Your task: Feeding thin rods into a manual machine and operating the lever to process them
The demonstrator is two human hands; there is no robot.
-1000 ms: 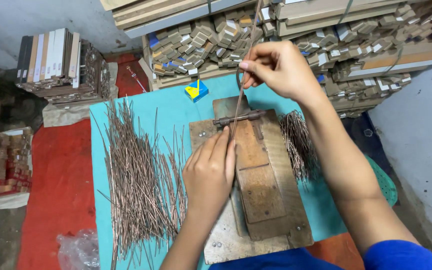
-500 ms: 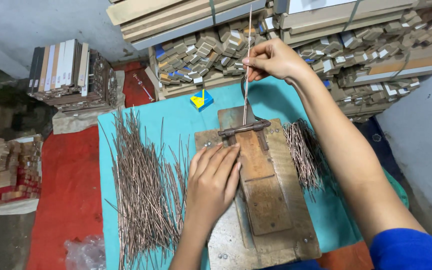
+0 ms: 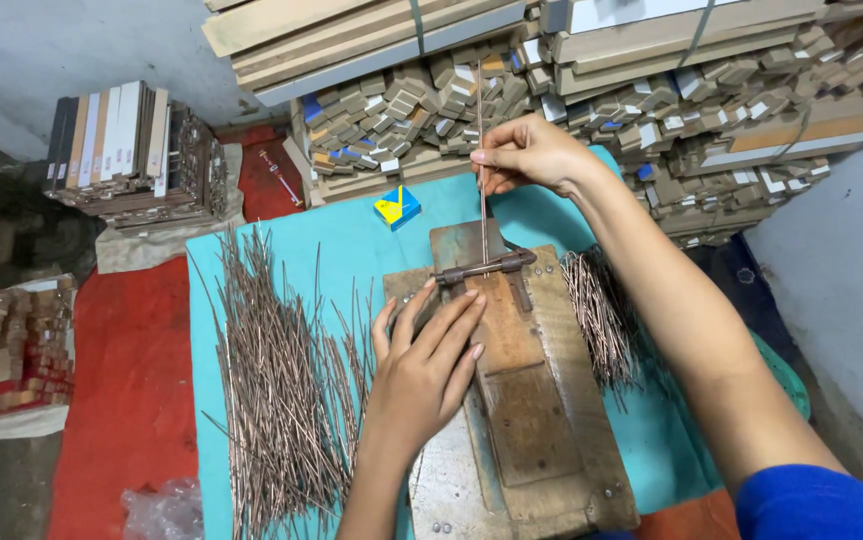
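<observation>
Right hand [image 3: 527, 155] pinches an upright metal rod [image 3: 482, 170] over a wooden jig [image 3: 537, 400] — left hand [image 3: 427, 365] lies flat, fingers spread, holding nothing.

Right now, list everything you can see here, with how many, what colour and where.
thin copper-brown metal rods: many, loose pile on the teal cloth, left of the board
shorter copper-brown rod bundle: one heap, right of the board
teal cloth: one, under the board and rods
worn wooden board with metal clamp bar: one, brown, centre
single upright thin rod: one, standing through the clamp
small blue and yellow box: one, on the cloth's far edge
strapped stacks of wooden blocks: several, tan, along the back
stack of flat boards: one, far left
red mat: one, left
left hand: flat on the board
right hand: grip pinching the upright rod
</observation>
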